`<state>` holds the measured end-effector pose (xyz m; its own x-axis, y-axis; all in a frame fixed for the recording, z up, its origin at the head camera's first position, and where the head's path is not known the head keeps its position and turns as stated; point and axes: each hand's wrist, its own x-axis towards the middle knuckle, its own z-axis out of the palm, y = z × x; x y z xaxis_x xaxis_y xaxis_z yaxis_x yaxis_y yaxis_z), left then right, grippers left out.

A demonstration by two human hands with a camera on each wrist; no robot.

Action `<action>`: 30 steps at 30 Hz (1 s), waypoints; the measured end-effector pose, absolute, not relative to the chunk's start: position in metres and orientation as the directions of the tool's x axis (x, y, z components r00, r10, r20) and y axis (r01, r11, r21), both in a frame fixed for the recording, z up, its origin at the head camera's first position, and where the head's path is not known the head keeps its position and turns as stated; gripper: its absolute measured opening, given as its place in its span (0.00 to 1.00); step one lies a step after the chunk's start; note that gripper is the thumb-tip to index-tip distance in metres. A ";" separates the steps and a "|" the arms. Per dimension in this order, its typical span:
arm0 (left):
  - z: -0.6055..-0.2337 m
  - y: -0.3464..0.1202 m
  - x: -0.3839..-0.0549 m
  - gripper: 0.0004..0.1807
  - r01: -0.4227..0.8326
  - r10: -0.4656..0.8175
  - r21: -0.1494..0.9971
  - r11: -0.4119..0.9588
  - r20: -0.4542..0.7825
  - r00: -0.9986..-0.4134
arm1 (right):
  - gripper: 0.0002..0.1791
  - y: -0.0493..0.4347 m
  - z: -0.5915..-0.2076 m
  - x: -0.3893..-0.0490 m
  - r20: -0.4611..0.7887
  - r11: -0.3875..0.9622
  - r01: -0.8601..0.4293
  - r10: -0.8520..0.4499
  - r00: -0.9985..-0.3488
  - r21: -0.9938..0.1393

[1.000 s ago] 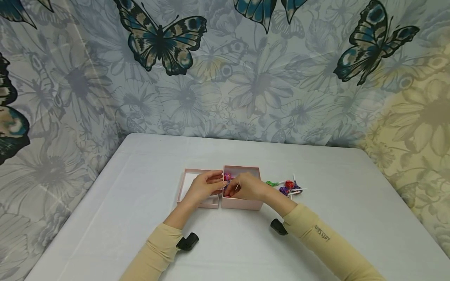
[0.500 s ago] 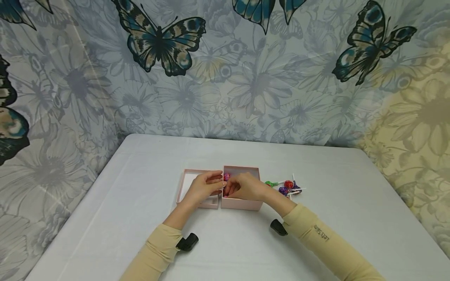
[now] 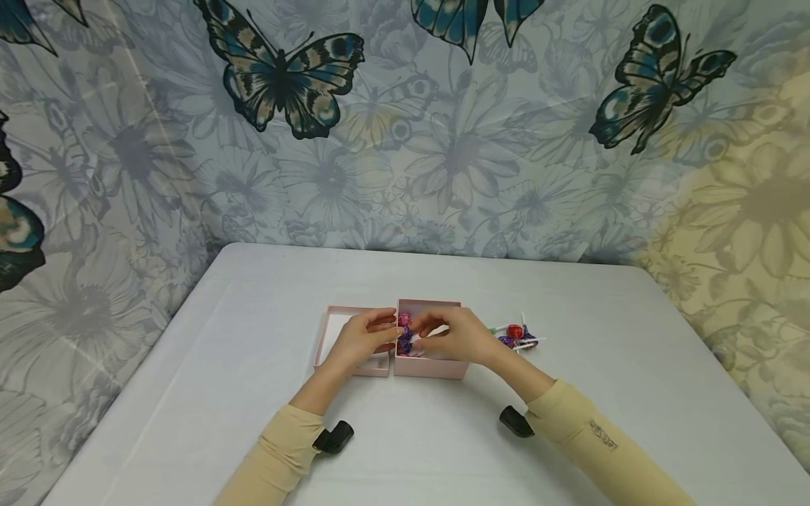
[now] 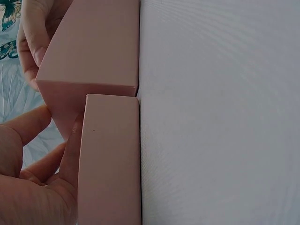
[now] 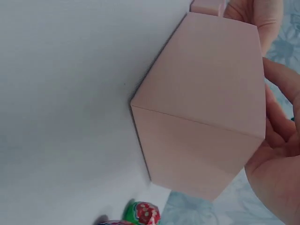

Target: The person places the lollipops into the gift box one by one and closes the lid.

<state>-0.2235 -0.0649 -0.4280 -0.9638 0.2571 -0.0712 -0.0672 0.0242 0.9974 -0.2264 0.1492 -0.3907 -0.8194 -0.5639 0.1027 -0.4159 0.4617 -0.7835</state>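
Observation:
An uncovered pink box (image 3: 430, 370) stands on the table, with several wrapped lollipops (image 3: 405, 341) along its left inner side. My left hand (image 3: 359, 341) reaches over the box lid (image 3: 320, 344), its extended fingers touching the side wall of the box (image 4: 61, 105). Above the box opening is my right hand (image 3: 462, 336), thumb and fingers apart, with nothing visible between them. In the right wrist view the box wall (image 5: 201, 75) hides part of the right fingers. The box walls hide the contents from both wrist views.
More lollipops (image 3: 515, 331) lie in a loose pile right of the box, partly behind the right forearm. The white-covered table (image 3: 405, 436) meets a butterfly-patterned backdrop (image 3: 455, 154) at its far edge. A black wrist device (image 3: 333, 437) hangs at the left cuff.
My right hand has lifted and drawn back to the right from the lollipops in the box, its fingers spreading apart. My left hand has stayed at the box's side.

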 end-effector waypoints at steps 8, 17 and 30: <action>-0.428 -0.064 -0.224 0.26 -0.071 0.246 0.997 0.032 -0.077 -0.966 | 0.22 0.168 -0.390 -0.212 0.031 0.350 -0.159 -0.344 -0.938 -0.923; -0.428 -0.064 -0.224 0.26 -0.075 0.248 0.997 0.032 -0.081 -0.965 | 0.26 0.196 -0.394 -0.198 -0.002 0.129 -0.026 -0.210 -0.978 -0.991; -0.427 -0.064 -0.223 0.26 -0.087 0.241 0.994 0.061 -0.099 -0.965 | 0.22 0.250 -0.400 -0.183 -0.011 0.265 -0.015 -0.096 -0.995 -0.964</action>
